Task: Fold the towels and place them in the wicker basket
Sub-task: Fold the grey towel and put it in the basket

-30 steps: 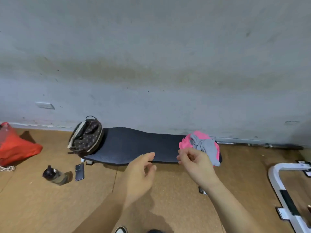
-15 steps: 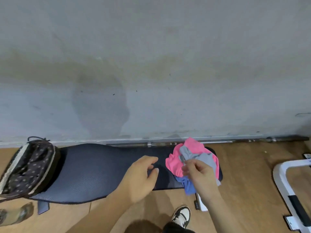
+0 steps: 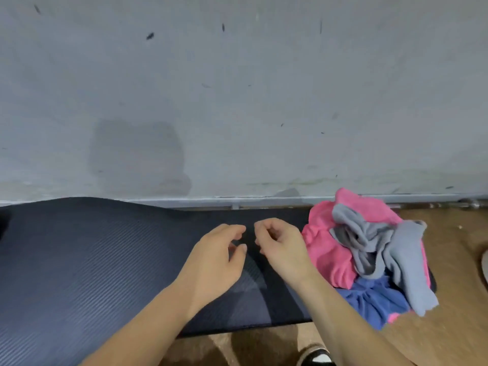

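Observation:
A crumpled pile of towels lies on the right end of a dark ribbed mat [image 3: 92,260]. In it, a pink towel [image 3: 324,252] is partly covered by a twisted grey towel [image 3: 396,254], and a blue towel [image 3: 375,299] sticks out underneath at the front. My left hand [image 3: 216,260] hovers over the mat with fingers loosely bent and holds nothing. Close beside it, my right hand [image 3: 282,247] has its fingers curled in and is empty, a short way left of the pink towel. No basket is in view.
A grey concrete wall [image 3: 237,101] rises right behind the mat. Brown floor [image 3: 449,326] surrounds the pile on the right. A metal bar [image 3: 470,203] lies at the wall's foot. My shoe [image 3: 315,356] shows at the bottom edge.
The view has come much closer to the mat and pile. My right hand has let go of the grey towel and moved left, next to my left hand.

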### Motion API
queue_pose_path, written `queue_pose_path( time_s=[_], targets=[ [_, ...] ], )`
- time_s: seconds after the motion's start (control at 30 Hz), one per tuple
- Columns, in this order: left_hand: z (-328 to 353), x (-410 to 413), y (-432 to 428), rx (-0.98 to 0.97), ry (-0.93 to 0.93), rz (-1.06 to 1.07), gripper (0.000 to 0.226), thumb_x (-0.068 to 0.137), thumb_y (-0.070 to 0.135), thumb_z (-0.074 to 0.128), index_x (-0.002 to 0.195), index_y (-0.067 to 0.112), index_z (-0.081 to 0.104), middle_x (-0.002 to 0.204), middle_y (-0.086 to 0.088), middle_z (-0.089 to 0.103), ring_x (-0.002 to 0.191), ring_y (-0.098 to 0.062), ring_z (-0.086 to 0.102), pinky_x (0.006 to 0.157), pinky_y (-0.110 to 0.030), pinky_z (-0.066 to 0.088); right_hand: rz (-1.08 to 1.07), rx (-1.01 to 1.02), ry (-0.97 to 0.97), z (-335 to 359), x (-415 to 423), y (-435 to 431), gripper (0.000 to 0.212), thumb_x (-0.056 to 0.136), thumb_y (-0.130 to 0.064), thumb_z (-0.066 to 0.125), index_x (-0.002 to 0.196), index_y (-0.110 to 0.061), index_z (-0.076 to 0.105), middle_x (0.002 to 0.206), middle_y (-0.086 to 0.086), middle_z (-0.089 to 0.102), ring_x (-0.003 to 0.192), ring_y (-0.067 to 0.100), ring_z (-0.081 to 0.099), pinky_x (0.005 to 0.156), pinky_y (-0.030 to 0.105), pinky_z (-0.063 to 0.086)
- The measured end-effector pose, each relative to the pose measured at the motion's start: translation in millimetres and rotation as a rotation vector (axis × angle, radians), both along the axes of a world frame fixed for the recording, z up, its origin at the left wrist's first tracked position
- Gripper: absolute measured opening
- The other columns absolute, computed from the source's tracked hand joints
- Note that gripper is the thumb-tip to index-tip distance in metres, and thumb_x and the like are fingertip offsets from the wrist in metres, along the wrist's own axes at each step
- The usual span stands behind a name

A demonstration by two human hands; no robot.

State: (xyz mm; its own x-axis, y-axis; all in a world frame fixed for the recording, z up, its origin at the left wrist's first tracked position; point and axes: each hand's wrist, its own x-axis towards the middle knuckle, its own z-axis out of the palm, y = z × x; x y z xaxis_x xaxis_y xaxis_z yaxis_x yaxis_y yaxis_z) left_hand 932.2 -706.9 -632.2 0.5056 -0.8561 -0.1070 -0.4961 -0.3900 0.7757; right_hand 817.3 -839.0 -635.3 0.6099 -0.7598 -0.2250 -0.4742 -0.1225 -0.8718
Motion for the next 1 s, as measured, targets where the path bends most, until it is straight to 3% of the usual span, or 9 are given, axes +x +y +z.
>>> queue_pose_path(
  time_s=[0.17, 0.3, 0.43, 0.5, 0.57, 0.67, 0.73, 0.87, 1.0],
  targets=[
    [-45, -7, 1, -0.035, -0.084, -0.004, 0.037, 0.097, 0.023, 0.065, 0.134, 0.024, 0.064, 0.113, 0.017, 0.065, 0.095, 0.003, 0.062, 0.084, -0.007, 0.043, 0.013, -0.264, -0.018, -30, -17, 3, 0.013, 0.095, -0.023, 0.065, 0.100, -0.021, 0.076, 0.094, -0.010, 0.073, 0.087, 0.007, 0.068, 0.086, 0.034, 0.057],
    [-26, -27, -10, 0.038, -0.087, -0.081, 0.037, 0.099, 0.028, 0.062, 0.135, 0.024, 0.063, 0.112, 0.016, 0.063, 0.089, 0.000, 0.063, 0.083, -0.015, 0.047, -0.057, -0.640, 0.020, -11, -50, -12, 0.021, 0.092, -0.028, 0.061, 0.106, -0.020, 0.075, 0.103, -0.006, 0.065, 0.098, 0.015, 0.063, 0.086, 0.037, 0.054],
    [-11, -48, -15, 0.048, -0.065, -0.052, 0.038, 0.101, 0.030, 0.059, 0.139, 0.027, 0.060, 0.115, 0.021, 0.061, 0.094, 0.003, 0.062, 0.079, -0.005, 0.041, -0.244, -0.965, 0.249, 0, -79, -53, 0.043, 0.084, -0.032, 0.060, 0.124, -0.017, 0.068, 0.136, 0.011, 0.060, 0.128, 0.038, 0.052, 0.110, 0.056, 0.037],
    [-10, -60, -12, 0.051, -0.017, -0.028, 0.040, 0.100, 0.029, 0.061, 0.140, 0.027, 0.059, 0.119, 0.021, 0.061, 0.096, 0.005, 0.061, 0.080, -0.004, 0.039, -0.334, -0.927, 0.456, -8, -92, -75, 0.059, 0.082, -0.036, 0.061, 0.136, -0.012, 0.059, 0.143, 0.021, 0.054, 0.135, 0.045, 0.046, 0.114, 0.061, 0.028],
    [-7, -66, -12, 0.054, -0.009, -0.020, 0.040, 0.100, 0.027, 0.062, 0.140, 0.026, 0.059, 0.121, 0.021, 0.061, 0.096, 0.006, 0.061, 0.080, -0.002, 0.039, -0.351, -0.782, 0.585, -12, -101, -92, 0.060, 0.086, -0.041, 0.061, 0.137, -0.009, 0.058, 0.131, 0.022, 0.061, 0.124, 0.043, 0.054, 0.105, 0.054, 0.037],
    [-4, -58, -20, 0.027, -0.018, -0.001, 0.039, 0.099, 0.024, 0.064, 0.138, 0.027, 0.061, 0.118, 0.025, 0.060, 0.097, 0.008, 0.059, 0.078, 0.000, 0.039, -0.290, -0.738, 0.699, -12, -104, -116, 0.032, 0.088, -0.037, 0.061, 0.108, -0.015, 0.072, 0.108, 0.012, 0.071, 0.108, 0.037, 0.062, 0.092, 0.044, 0.039],
    [-1, -54, -25, -0.002, -0.015, 0.011, 0.039, 0.097, 0.024, 0.066, 0.136, 0.027, 0.063, 0.115, 0.026, 0.061, 0.098, 0.008, 0.058, 0.077, -0.002, 0.041, -0.362, -0.749, 0.630, -8, -105, -125, 0.024, 0.095, -0.036, 0.056, 0.097, -0.016, 0.071, 0.098, 0.012, 0.074, 0.100, 0.037, 0.065, 0.088, 0.044, 0.038],
    [11, -60, -26, -0.051, 0.009, 0.020, 0.037, 0.096, 0.023, 0.068, 0.133, 0.028, 0.065, 0.111, 0.027, 0.062, 0.095, 0.006, 0.061, 0.077, -0.006, 0.043, -0.507, -0.885, 0.368, 22, -103, -117, 0.025, 0.105, -0.037, 0.050, 0.102, -0.015, 0.063, 0.081, 0.015, 0.070, 0.083, 0.042, 0.063, 0.067, 0.042, 0.024],
    [33, -84, -8, -0.107, -0.011, -0.061, 0.039, 0.099, 0.025, 0.064, 0.137, 0.032, 0.059, 0.118, 0.026, 0.060, 0.097, 0.007, 0.061, 0.079, -0.006, 0.043, -0.587, -0.817, -0.011, 73, -107, -91, 0.023, 0.108, -0.038, 0.041, 0.108, -0.021, 0.056, 0.095, 0.004, 0.067, 0.088, 0.032, 0.061, 0.064, 0.037, 0.035]
  ],
)
